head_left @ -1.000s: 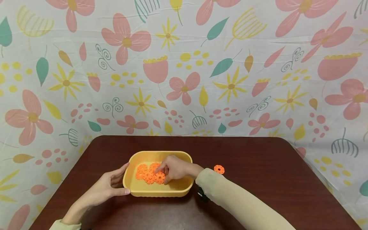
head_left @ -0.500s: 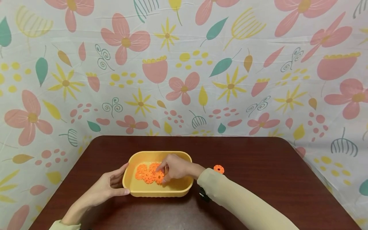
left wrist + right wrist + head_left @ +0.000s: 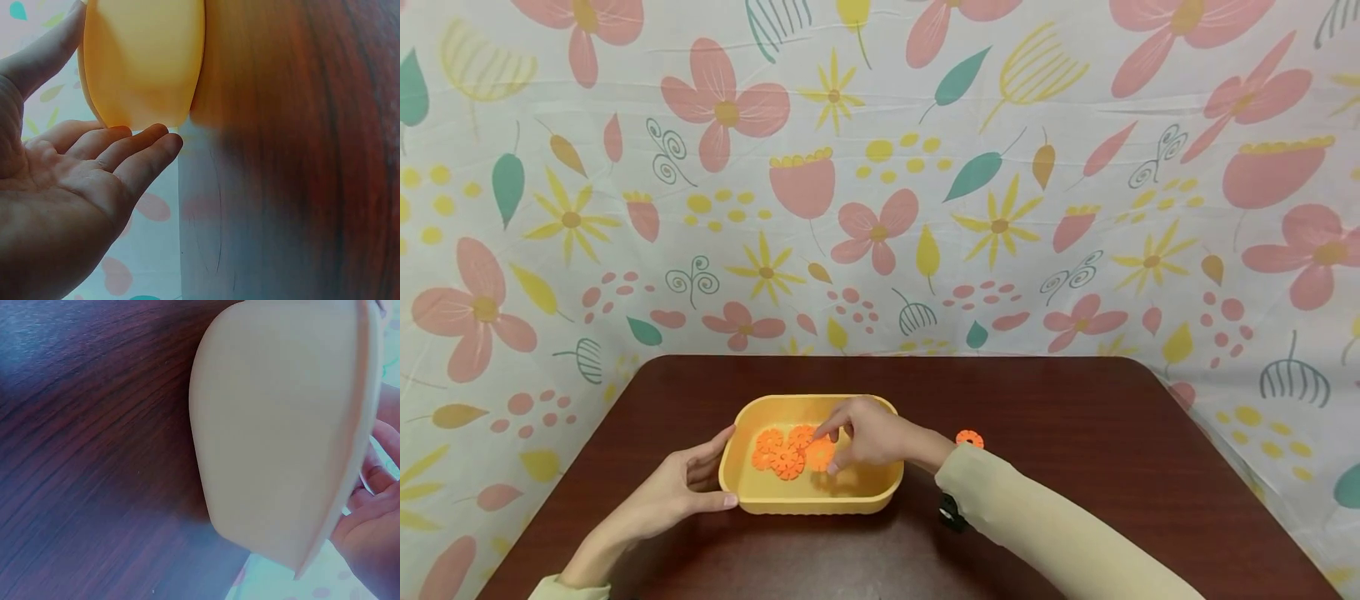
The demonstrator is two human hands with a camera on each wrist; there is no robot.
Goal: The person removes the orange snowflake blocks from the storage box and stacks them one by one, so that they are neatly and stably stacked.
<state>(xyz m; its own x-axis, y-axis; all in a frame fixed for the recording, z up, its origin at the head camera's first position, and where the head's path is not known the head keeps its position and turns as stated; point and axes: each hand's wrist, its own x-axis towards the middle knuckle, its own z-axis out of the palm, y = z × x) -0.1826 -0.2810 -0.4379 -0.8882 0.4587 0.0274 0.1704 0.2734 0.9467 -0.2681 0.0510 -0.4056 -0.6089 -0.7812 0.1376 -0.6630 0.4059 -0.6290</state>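
Note:
A yellow plastic box [image 3: 812, 506] with rounded corners stands on the table, several orange flower-shaped discs [image 3: 787, 462] lying on its floor. My left hand [image 3: 681, 483] rests against its left end, thumb at the near corner and fingers at the far one. In the left wrist view those fingers [image 3: 147, 153] are nearly straight, tips touching the wall. Inside the box, my right hand [image 3: 872, 429] pinches one orange disc [image 3: 820, 456] between index finger and thumb. The right wrist view shows the box's outer wall [image 3: 275, 425], which hides most of the right fingertips.
One more orange disc [image 3: 970, 438] lies on the dark brown table [image 3: 1052, 417] to the right of the box, partly behind the right sleeve [image 3: 1000, 492]. A dark band [image 3: 951, 512] sits at the right wrist. A flower-patterned curtain [image 3: 880, 317] hangs behind the table.
My right hand has shifted slightly right and up, and the pinched disc has moved with it, away from the others. The left hand and the box have barely moved.

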